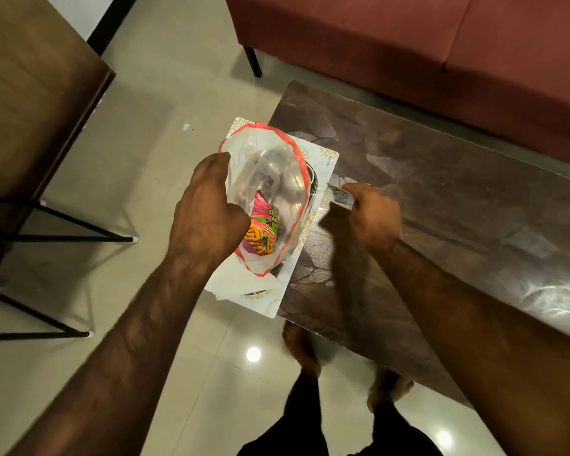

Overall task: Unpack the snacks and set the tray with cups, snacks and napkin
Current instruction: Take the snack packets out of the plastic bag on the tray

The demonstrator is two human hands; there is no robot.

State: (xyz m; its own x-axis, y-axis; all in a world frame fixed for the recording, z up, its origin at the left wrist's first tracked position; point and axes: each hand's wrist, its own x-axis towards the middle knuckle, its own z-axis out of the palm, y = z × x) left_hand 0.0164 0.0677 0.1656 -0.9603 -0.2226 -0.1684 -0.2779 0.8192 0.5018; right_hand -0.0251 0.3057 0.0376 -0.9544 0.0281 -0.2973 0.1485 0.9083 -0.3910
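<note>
A clear plastic bag [270,166] with a red rim is held open above a white tray [323,159] with gold corner patterns, which overhangs the left end of a dark table [441,192]. My left hand [208,212] grips the bag's left rim. Inside the bag lies a pink and green snack packet [262,235] showing orange sticks, and shiny steel cups [277,166] show through the plastic. My right hand [372,215] is to the right of the bag, over the table, pinching a small silvery wrapper [338,192]. A white napkin [241,284] lies on the tray's near end.
A maroon sofa [408,44] stands behind the table. A wooden table [30,93] with black metal legs is at the left. Shiny beige floor tiles lie between them. My bare feet [303,350] stand at the dark table's near edge.
</note>
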